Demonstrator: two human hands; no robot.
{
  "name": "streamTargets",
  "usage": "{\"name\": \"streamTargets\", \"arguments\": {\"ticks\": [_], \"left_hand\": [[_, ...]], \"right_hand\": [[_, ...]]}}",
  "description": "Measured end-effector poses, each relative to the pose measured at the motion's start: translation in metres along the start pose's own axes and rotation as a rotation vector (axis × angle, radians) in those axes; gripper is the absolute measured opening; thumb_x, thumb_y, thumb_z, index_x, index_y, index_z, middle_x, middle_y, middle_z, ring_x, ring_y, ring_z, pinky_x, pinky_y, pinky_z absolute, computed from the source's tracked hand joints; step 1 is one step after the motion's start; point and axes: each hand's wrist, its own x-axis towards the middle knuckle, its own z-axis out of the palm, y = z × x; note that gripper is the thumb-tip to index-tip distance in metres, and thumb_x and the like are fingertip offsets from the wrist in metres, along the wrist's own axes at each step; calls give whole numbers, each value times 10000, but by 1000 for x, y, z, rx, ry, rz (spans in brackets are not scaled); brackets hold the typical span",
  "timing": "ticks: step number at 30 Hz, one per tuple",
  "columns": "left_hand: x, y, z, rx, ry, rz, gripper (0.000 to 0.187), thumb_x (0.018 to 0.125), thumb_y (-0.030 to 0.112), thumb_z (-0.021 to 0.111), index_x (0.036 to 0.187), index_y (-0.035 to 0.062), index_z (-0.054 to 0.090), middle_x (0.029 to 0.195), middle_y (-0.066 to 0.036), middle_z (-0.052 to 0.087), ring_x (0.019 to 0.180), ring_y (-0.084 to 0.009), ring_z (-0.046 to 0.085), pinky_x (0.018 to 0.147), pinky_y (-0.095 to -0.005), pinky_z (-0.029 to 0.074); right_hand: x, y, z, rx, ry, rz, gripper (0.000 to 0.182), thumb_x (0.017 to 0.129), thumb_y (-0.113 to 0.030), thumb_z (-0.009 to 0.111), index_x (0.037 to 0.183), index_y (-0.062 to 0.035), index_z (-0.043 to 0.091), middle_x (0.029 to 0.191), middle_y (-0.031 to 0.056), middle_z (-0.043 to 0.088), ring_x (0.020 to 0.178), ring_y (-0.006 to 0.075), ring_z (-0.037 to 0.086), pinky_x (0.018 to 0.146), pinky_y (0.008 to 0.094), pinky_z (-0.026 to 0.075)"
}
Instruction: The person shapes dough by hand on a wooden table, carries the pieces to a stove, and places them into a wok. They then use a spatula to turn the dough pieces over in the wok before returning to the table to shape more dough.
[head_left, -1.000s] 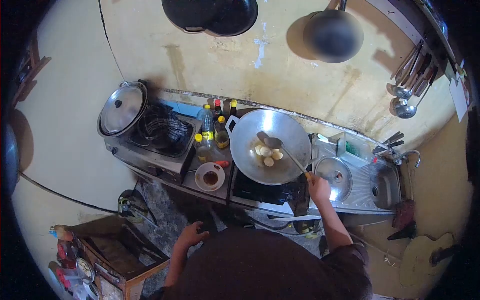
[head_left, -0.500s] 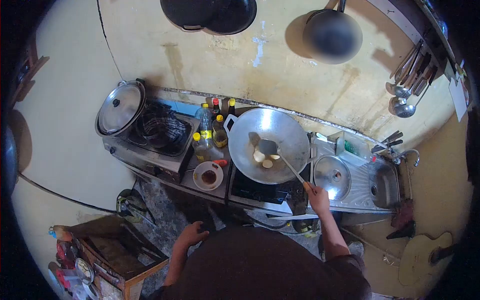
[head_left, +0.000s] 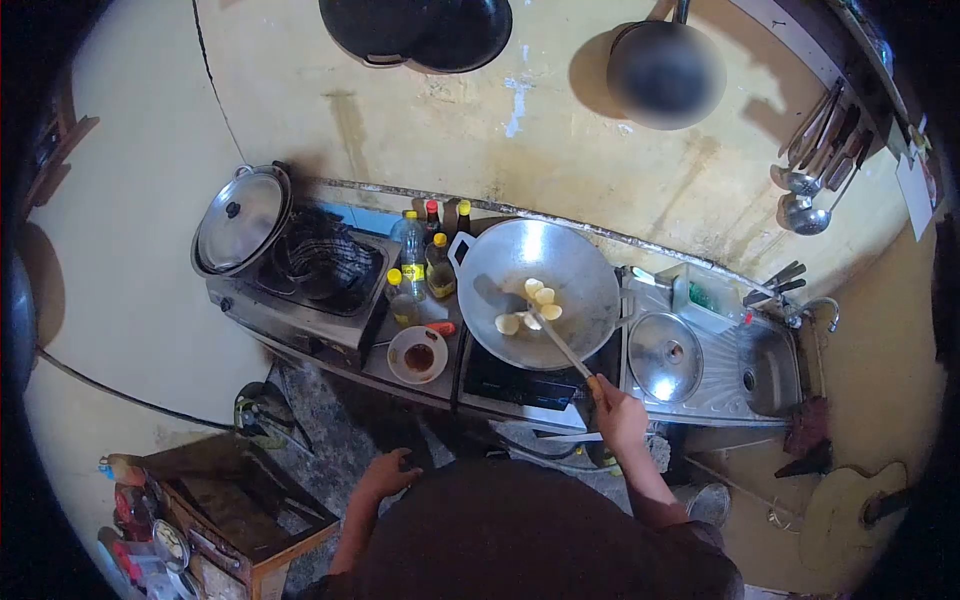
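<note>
My right hand (head_left: pixel 622 420) is closed around the wooden handle of a long metal spatula (head_left: pixel 568 352). Its blade end is down inside a large silver wok (head_left: pixel 590 270), among several pale round slices (head_left: pixel 543 296) lying in a little liquid. The wok sits on the black stove (head_left: pixel 520 385), one handle at its upper left. Low in front of my body, away from the counter, hangs my left hand (head_left: pixel 388 474), empty, its fingers loosely bent and apart.
Left of the wok stand several bottles (head_left: pixel 412 245) and a white bowl (head_left: pixel 418 356) with brown residue. Farther left, a lidded pot (head_left: pixel 240 215) rests on another stove. A sink (head_left: pixel 765 375) and a round metal lid (head_left: pixel 665 355) are on the right.
My right hand has moved left with the spatula, whose blade has shifted and tipped within the wok. The pale slices now lie spread apart, more of them showing.
</note>
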Motion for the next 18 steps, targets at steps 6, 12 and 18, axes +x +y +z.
{"name": "streamTargets", "arguments": {"ticks": [6, 12, 18], "left_hand": [[0, -4, 3, 12, -22, 5, 642, 746, 393, 674, 1239, 24, 493, 1102, -213, 599, 1029, -347, 578, 875, -398, 456], [-2, -16, 5, 19, 4, -4, 644, 748, 397, 671, 1247, 34, 485, 1111, -212, 596, 1027, -344, 581, 869, -405, 460], [-10, -1, -3, -14, -36, -66, 651, 749, 402, 672, 1253, 38, 480, 1115, -211, 593, 1029, -339, 580, 862, -406, 461]], "right_hand": [[26, 5, 32, -53, 160, 14, 315, 814, -263, 609, 1124, -214, 629, 739, 169, 631, 641, 347, 620, 556, 443, 481], [35, 13, 35, -169, 160, 75, 310, 812, -271, 599, 1114, -209, 629, 748, 152, 637, 646, 342, 622, 560, 451, 483], [-6, 18, 25, -74, 80, 47, 316, 796, -251, 609, 1109, -224, 634, 741, 165, 629, 649, 349, 616, 570, 453, 482]]}}
